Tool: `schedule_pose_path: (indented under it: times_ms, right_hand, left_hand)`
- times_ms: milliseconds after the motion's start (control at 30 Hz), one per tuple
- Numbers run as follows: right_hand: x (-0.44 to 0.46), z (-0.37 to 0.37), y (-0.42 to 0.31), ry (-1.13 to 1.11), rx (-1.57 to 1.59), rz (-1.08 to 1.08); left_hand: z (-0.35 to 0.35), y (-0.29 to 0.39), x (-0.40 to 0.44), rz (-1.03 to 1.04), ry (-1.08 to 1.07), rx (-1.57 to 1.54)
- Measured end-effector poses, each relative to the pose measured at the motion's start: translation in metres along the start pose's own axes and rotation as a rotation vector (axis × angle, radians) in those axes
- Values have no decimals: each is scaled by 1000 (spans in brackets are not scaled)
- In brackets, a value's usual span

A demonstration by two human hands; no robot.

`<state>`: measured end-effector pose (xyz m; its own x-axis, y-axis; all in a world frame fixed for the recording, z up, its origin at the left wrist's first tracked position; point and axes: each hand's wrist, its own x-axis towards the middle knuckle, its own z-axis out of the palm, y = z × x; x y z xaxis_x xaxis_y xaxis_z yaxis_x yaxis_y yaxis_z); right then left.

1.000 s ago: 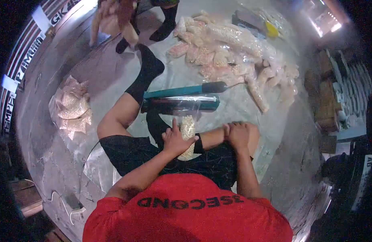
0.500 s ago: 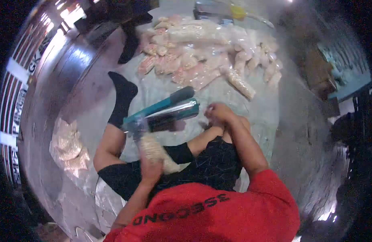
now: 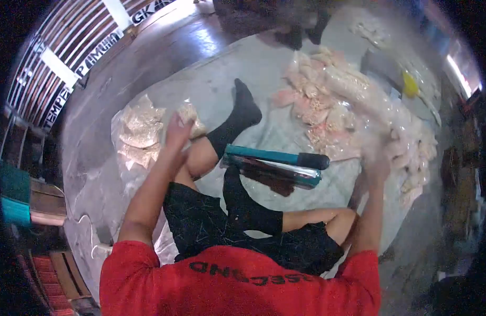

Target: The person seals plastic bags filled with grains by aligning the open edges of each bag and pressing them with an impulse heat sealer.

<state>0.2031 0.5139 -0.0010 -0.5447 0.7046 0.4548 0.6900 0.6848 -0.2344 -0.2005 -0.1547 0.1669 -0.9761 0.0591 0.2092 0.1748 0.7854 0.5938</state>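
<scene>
My left hand [image 3: 177, 136] is at the left beside a filled clear bag [image 3: 191, 117], its fingers apart and nothing gripped between them. Just left of it, more filled bags of pale pieces [image 3: 140, 124] lie together on the sheet. My right hand [image 3: 377, 160] is stretched forward to the right, at the near edge of a large heap of filled plastic bags [image 3: 330, 100]. Motion smears its fingers, so whether it holds a bag cannot be seen. A teal-handled sealer [image 3: 274, 164] lies on the sheet between my legs.
A pale sheet [image 3: 211, 73] covers the floor under the bags. Another person's dark-socked feet [image 3: 306, 34] are at the top. A yellow object [image 3: 410, 84] sits behind the heap at the right. Wooden items [image 3: 48, 203] stand at the left edge.
My left hand has moved from my lap to the left bags and let go of the filled bag, which now lies there. My right hand has reached out from my knee to the heap.
</scene>
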Motion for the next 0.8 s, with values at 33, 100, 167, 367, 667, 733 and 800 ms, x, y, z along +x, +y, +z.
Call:
schedule_pose_path:
  times_ms: [33, 100, 167, 367, 667, 733, 800]
  right_hand:
    - [-10, -23, -6, 52, 119, 25]
    - [-35, -74, -29, 104, 459, 178]
    - [-60, -146, -56, 110, 299, 125]
    - [-139, -303, -186, 168, 572, 18]
    - [-256, -280, -324, -390, 1162, 11]
    - [-259, -290, -355, -527, 1143, 178]
    - [-247, -296, -373, -648, 1023, 280]
  left_hand:
    - [3, 15, -25, 54, 47, -8]
    - [-1, 59, -87, 282, 68, 50]
    - [-8, 102, -147, 546, -143, -87]
    - [45, 171, -266, 969, -504, -538]
    - [1, 91, -282, 552, -936, -604]
    - [-13, 74, -284, 617, -896, -615]
    - [-20, 73, -278, 553, -918, -637]
